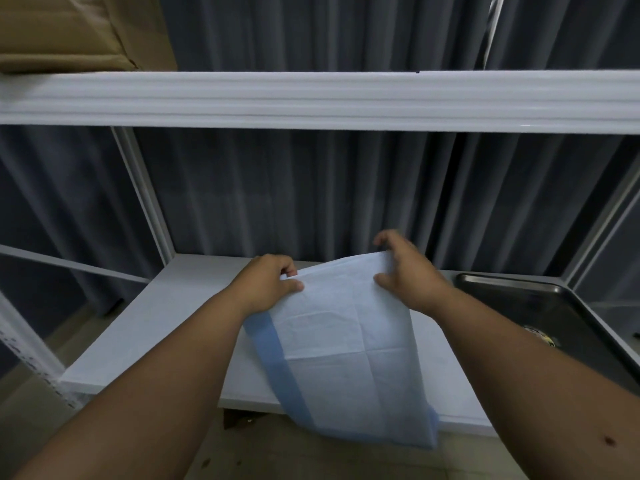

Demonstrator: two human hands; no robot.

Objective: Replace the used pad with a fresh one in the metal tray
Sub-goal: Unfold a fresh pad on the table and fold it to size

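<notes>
A white pad with a blue border (pixel 349 355) hangs in front of me above the white shelf (pixel 166 327), its lower end drooping past the shelf's front edge. My left hand (pixel 268 284) pinches its top left corner. My right hand (pixel 407 271) grips its top right edge, fingers curled over it. The pad still shows fold creases. The dark metal tray (pixel 512 289) lies on the shelf at the right, partly behind my right forearm, with a small round object (pixel 540 336) in it.
A white upper shelf board (pixel 311 98) runs across above, with a cardboard box (pixel 69 29) on its left end. Grey curtains (pixel 311 202) hang behind the rack. White rack posts stand at left and right. Tiled floor shows below.
</notes>
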